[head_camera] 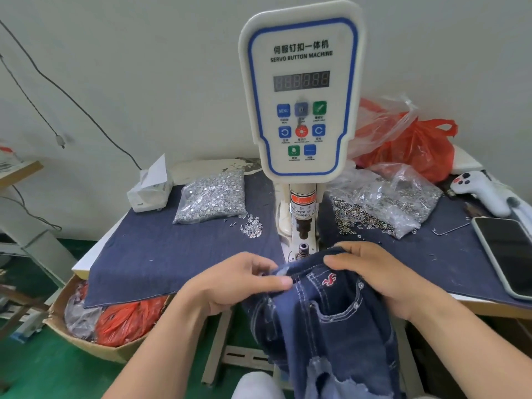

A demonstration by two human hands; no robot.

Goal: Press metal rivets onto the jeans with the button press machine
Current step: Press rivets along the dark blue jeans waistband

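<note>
We hold the jeans (331, 306) at the table's (82, 262) near edge, left hand (230, 283) pinching the waistband, right hand (377, 275) curled over the pocket. We judge this the positioning step: next, the cloth must slide onto the die (302, 250) under the press (302, 93). Rivet bags (211, 198) lie behind.

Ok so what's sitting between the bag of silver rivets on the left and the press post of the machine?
In the head view, between the rivet bag and the press post lies a small loose pile of rivets on the blue cloth; otherwise bare cloth.
</note>
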